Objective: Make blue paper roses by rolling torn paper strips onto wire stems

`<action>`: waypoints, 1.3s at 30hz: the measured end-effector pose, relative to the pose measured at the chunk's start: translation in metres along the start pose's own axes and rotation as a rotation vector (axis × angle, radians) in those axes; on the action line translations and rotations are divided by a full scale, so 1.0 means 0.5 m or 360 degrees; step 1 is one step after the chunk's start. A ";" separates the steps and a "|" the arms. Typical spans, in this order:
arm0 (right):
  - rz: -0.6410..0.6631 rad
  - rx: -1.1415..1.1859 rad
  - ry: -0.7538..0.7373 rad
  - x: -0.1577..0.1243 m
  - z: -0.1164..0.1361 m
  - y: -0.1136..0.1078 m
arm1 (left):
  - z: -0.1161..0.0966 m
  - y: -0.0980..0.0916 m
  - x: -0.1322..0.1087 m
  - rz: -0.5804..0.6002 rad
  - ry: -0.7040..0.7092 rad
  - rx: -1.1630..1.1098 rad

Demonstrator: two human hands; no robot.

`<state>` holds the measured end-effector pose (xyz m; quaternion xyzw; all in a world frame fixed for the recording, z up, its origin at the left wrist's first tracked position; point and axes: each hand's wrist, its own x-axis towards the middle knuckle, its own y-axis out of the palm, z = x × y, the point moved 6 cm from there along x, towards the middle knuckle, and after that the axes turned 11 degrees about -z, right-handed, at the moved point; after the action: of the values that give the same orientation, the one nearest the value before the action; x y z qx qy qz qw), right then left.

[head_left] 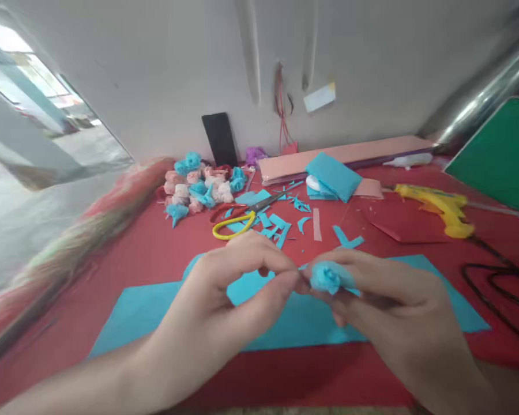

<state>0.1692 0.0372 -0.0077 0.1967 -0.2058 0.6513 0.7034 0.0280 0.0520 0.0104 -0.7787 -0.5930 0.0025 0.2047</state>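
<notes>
A small blue crepe-paper flower is pinched between the fingers and thumb of my right hand. My left hand is closed in a pinch close to the flower's left side; whatever its fingertips hold is hidden. Beneath both hands lies a large blue crepe-paper sheet on the red table. Just beyond my left hand are scissors with yellow and red handles, among blue paper scraps.
Pink, white and blue paper flowers are piled at back left, near a dark phone leaning on the wall. Folded blue paper and a pink paper pack lie behind. To the right are a yellow glue gun and its black cord.
</notes>
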 end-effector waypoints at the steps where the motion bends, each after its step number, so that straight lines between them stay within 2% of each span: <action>1: -0.0023 -0.0037 -0.0099 0.000 0.008 -0.001 | 0.009 0.002 -0.004 0.0017 -0.0033 -0.0063; 5: -0.0039 -0.0183 -0.0343 -0.001 0.027 0.000 | 0.039 0.009 -0.014 0.0051 -0.0261 -0.0405; 10: 0.0057 -0.0237 -0.0443 0.002 0.021 0.003 | 0.054 0.029 -0.022 0.0090 -0.0624 -0.0852; 14: 0.0066 -0.0272 -0.0453 -0.002 0.008 0.004 | 0.061 0.040 -0.029 0.0049 -0.0766 -0.1027; 19: 0.0055 -0.0345 -0.0472 -0.008 -0.001 0.006 | 0.072 0.048 -0.036 -0.0007 -0.0828 -0.1203; 23: 0.0117 -0.0313 -0.0479 -0.008 -0.001 0.008 | 0.074 0.051 -0.036 -0.0023 -0.0835 -0.1253; 27: 0.0089 -0.0304 -0.0474 -0.009 0.000 0.003 | 0.074 0.053 -0.039 -0.0035 -0.0856 -0.1252; 34: 0.0039 -0.0334 -0.0451 -0.008 0.001 0.003 | 0.071 0.059 -0.046 0.0016 -0.0898 -0.1355; 39: 0.0017 -0.0344 -0.0408 -0.010 -0.011 0.002 | 0.062 0.059 -0.051 0.0094 -0.0787 -0.1342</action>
<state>0.1680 0.0363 -0.0150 0.2002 -0.3638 0.5987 0.6850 0.0398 0.0320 -0.0336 -0.7864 -0.5508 -0.0472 -0.2755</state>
